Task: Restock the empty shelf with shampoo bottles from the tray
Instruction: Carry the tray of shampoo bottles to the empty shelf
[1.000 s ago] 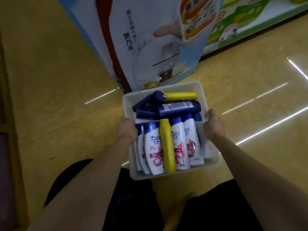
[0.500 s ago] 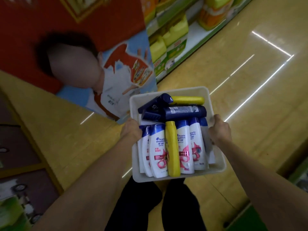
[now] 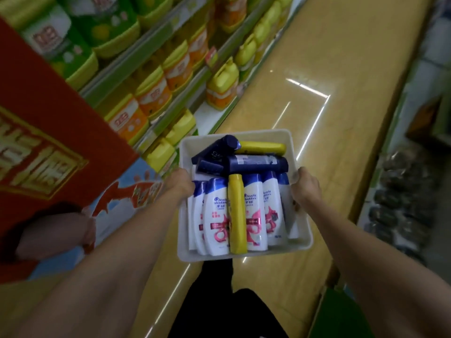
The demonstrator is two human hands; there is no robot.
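The yellow floor [image 3: 341, 69] fills most of the frame, running from the bottom centre up to the top right, with bright light streaks on it. Along the upper left you have shelves [image 3: 156, 45] stocked with green, yellow and orange jugs [image 3: 222, 89], blurred but plain enough. A red poster [image 3: 48, 142] with gold lettering takes the left edge, below those shelves. At the right edge there is a dim, blurred display whose goods you cannot make out.

In the middle of the frame you hold a white tray [image 3: 246, 254] out in front of you, above the floor and your dark trousers [image 3: 219, 301]. Your left hand [image 3: 180, 184] is clamped on the tray's left rim and your right hand [image 3: 305, 189] is clamped on its right rim, the two well apart.

Inside the tray, white shampoo bottles [image 3: 217, 215] with blue caps lie side by side in the near half. A yellow bottle [image 3: 236, 215] lies lengthwise among them. In the far half, dark blue bottles [image 3: 256, 163] lie crosswise, with a second yellow bottle [image 3: 263, 147] against the far wall.
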